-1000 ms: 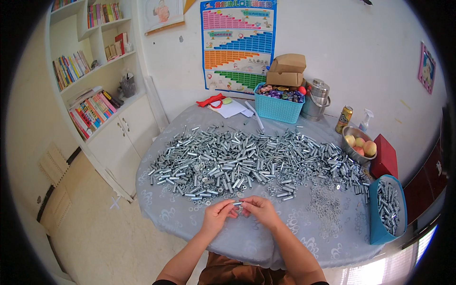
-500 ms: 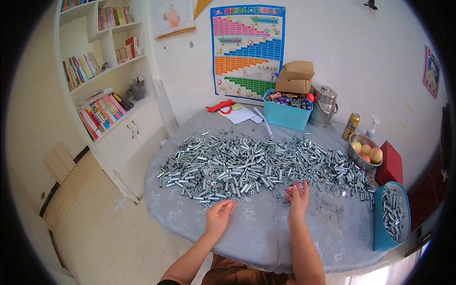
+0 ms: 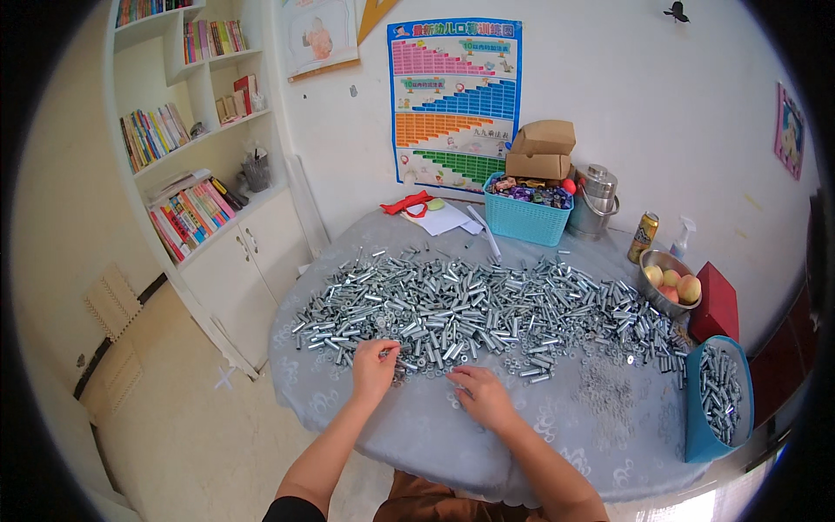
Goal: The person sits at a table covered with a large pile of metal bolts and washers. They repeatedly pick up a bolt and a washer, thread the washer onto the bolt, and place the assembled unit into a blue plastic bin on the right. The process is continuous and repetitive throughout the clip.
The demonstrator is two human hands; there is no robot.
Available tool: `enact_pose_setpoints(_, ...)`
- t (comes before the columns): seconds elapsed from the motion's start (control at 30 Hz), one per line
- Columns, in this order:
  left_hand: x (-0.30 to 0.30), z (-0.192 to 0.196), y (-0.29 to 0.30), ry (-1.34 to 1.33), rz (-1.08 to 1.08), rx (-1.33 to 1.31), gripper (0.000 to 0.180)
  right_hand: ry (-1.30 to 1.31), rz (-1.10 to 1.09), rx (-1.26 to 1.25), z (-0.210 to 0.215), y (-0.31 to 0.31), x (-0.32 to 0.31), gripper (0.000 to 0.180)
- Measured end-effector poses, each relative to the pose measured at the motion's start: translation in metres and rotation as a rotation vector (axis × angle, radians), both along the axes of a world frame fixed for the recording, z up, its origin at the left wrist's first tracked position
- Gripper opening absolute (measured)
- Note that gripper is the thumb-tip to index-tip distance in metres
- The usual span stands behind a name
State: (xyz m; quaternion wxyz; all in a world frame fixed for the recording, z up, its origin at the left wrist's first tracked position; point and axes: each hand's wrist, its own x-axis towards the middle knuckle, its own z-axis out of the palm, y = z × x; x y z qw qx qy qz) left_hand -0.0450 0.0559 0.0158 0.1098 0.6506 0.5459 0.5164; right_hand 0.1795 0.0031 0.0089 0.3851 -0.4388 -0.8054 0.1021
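Note:
A wide heap of shiny metal tubes (image 3: 452, 300) spreads over the grey-clothed table, with flat round washers mixed in along its near edge. My left hand (image 3: 374, 372) is at the heap's near left edge, its fingers pinched together; whatever is between them is too small to make out. To its right, my right hand (image 3: 485, 398) is low over the cloth at the near edge, fingers and thumb apart, beside a few loose washers (image 3: 456, 402). A patch of small washers (image 3: 603, 391) lies farther right. At the right edge stands a blue bin (image 3: 703, 435) filled with metal tubes.
Behind the heap are a turquoise basket (image 3: 526, 220) of wrapped sweets, a metal pot (image 3: 597, 196) and white papers (image 3: 442, 219). A steel bowl (image 3: 665, 300) of fruit, a gold can (image 3: 644, 237) and a red box (image 3: 715, 300) stand at the right. A bookshelf (image 3: 209, 139) is on the left.
My left hand has moved left and slightly up to the heap's edge. My right hand has swung left and down, away from the heap's middle, closer to the left hand.

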Motion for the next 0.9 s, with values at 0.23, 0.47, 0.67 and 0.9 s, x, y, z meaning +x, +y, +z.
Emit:
enact_pose_setpoints(0.23,-0.022,0.016,0.037,0.153,0.042,0.075,0.008,-0.192,0.023,0.018,0.019,0.015,-0.019,0.033)
enact_pose_setpoints(0.47,-0.03,0.016,0.065,0.309,0.067,0.064,0.007,-0.327,-0.009,-0.001,0.004,0.035,-0.038,0.031)
enact_pose_setpoints(0.67,-0.012,0.015,0.078,0.35,0.036,-0.062,0.008,-0.197,-0.059,-0.021,0.01,0.025,-0.034,0.023)
enact_pose_setpoints(0.9,0.024,0.003,0.092,0.357,0.013,-0.095,0.022,0.046,-0.139,0.027,0.013,0.003,-0.014,0.02)
